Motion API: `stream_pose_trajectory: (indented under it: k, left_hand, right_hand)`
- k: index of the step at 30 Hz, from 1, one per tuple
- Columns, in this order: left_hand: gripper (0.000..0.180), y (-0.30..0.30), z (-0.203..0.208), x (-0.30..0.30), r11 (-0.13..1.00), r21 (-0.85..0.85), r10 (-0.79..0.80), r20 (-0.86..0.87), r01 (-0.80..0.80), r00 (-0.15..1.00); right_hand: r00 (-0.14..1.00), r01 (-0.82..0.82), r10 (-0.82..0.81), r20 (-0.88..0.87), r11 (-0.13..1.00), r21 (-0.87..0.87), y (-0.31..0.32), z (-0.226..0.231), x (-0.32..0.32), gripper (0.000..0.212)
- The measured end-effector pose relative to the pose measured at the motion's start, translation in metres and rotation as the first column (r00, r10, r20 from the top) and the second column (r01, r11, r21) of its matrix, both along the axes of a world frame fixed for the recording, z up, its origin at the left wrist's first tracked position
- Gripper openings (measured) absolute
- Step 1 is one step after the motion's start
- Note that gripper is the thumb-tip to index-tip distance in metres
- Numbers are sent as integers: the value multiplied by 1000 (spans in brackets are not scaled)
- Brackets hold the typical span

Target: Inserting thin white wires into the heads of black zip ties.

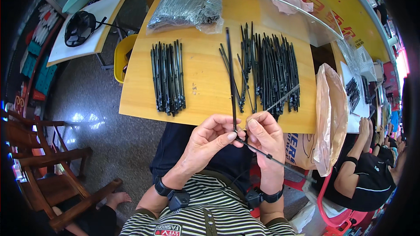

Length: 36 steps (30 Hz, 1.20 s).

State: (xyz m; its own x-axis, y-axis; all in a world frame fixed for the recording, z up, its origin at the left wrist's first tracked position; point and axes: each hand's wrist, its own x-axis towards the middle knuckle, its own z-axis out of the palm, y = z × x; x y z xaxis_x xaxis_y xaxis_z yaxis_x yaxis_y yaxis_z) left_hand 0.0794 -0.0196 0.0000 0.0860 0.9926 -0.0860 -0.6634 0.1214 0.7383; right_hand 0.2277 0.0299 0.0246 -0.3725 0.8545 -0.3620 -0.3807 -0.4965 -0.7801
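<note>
Both hands are up over the lap, just below the near edge of the tabletop [131, 105]. The left hand [205, 142] pinches a black cable tie [232, 78] between thumb and forefinger near its lower end — the strap stands nearly upright, its tip reaching over the tabletop. The right hand [264, 137] has its fingers pressed together on a second tie [271, 157] that runs slantwise down to the right; a thin pale strip pokes up from this hand too, can't tell what it is.

Handling, judged by looks: very light, springy plastic, smooth and prob. a bit slippery. It holds its line when gripped low, yet should bend w/o breaking. Best hold is close to the head end, where the two ties cross, fingertip pinch rather than full fist.

On the tabletop: a small bundle of ties [168, 78] left, a bigger spread pile [271, 74] right, a clear bag of more ties [188, 4] at the back — all well apart from the hands.
</note>
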Motion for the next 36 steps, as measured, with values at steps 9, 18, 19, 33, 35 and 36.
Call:
stream_pose_trajectory:
  k: [9,18,19,33,35,36]
  left_hand:
    - [24,2,6,0,974,-185,142,30,-134,989]
    - [15,3,11,2,990,-135,48,-1,-47,999]
    - [14,2,11,5,989,-124,69,-44,-74,997]
    - [15,4,17,-1,987,-64,-152,-106,145,983]
    - [14,5,20,-3,981,-76,-185,-143,176,972]
    - [14,5,19,-2,981,-75,-186,-145,177,972]
  right_hand:
    - [973,210,-177,-151,947,245,-14,7,-7,12]
    - [969,235,-217,-116,957,171,-8,17,-6,16]
    - [970,234,-217,-112,957,173,-7,16,-7,16]
    - [987,151,-158,-2,939,310,4,21,-5,21]
    - [988,144,-151,-3,934,326,4,20,-5,20]
    - [989,137,-145,-3,930,342,5,19,-5,18]
